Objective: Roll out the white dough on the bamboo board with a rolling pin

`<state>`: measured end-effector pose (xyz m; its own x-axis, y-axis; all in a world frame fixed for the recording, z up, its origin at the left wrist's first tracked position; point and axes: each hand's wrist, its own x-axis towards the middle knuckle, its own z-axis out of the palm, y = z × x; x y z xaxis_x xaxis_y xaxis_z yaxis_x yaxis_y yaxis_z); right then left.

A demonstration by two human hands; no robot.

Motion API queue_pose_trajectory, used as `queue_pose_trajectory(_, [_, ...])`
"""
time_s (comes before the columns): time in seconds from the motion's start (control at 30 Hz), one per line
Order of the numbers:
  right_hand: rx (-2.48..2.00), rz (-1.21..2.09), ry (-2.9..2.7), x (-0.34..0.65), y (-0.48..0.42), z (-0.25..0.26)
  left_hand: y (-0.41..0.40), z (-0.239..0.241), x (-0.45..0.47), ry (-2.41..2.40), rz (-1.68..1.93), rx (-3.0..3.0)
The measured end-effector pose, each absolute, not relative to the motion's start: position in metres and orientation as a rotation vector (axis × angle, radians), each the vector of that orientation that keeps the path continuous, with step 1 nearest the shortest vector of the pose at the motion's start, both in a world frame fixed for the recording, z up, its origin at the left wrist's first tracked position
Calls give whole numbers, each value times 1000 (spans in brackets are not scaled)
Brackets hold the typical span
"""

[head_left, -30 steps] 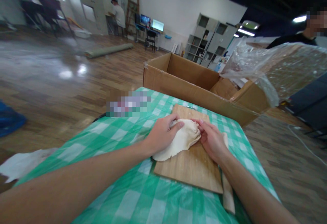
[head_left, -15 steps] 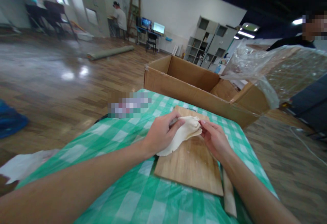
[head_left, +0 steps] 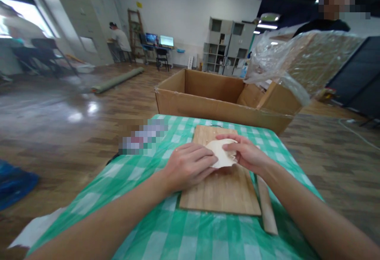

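- Supporting the sheet well would mean keeping the left hand (head_left: 190, 166) relaxed, so its fingers bear the weight without denting the pale dough sheet (head_left: 224, 158).
- Across the middle, the dough sheet is best kept low over the wooden cutting board (head_left: 221, 196), where a tear would matter less (the ragged right edge looks weakest).
- Farther right, a light pinch from the right hand (head_left: 247, 152) should do, using finger pads rather than nails.
- As for pose, the left hand is back-up, fingers together and curled over the sheet's left part, holding it; its thumb is hidden.
- The right hand holds the opposite edge, one digit across the face and another along the far rim.
- Rightmost, the rolling pin (head_left: 268, 208) lies beside the board on the checked tablecloth (head_left: 160, 232), partly beneath the right forearm.
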<state>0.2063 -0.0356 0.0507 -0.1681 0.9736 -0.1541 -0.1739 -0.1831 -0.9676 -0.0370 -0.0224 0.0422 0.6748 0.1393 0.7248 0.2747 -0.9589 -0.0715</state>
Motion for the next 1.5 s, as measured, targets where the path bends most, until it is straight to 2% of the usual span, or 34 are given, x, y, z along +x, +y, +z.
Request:
queue_pose_trajectory(0.13, [-1159,1301,-1438,226,-30,49,-24,37,-35,-405,-1145,-2933])
queue_pose_trajectory(0.37, [-1517,1145,-1933,257,-21,49,-1,18,-35,-1156,-980,-3007])
queue_pose_trajectory(0.57, [-1713,797,-2098,268,-19,65,13,-2,-36,-1378,-763,-3044])
queue_pose_trajectory(0.9, [-1734,832,-2089,271,-19,61,16,2,-39,-1288,-870,-3027])
queue_pose_trajectory(1.1, [-1694,545,-2087,262,-14,48,10,13,-38,-1400,-813,-2937])
queue_pose_trajectory(1.3, [-1888,289,-2019,277,-17,76,6,17,-40,-1273,-847,-2940])
queue_pose_trajectory(1.37, [-2084,346,-1983,288,-24,87,3,19,-40,-1124,-855,-3019])
queue_pose_trajectory(1.5, [-2400,687,-1972,309,-50,88,-9,27,-37,-754,-861,-3206])
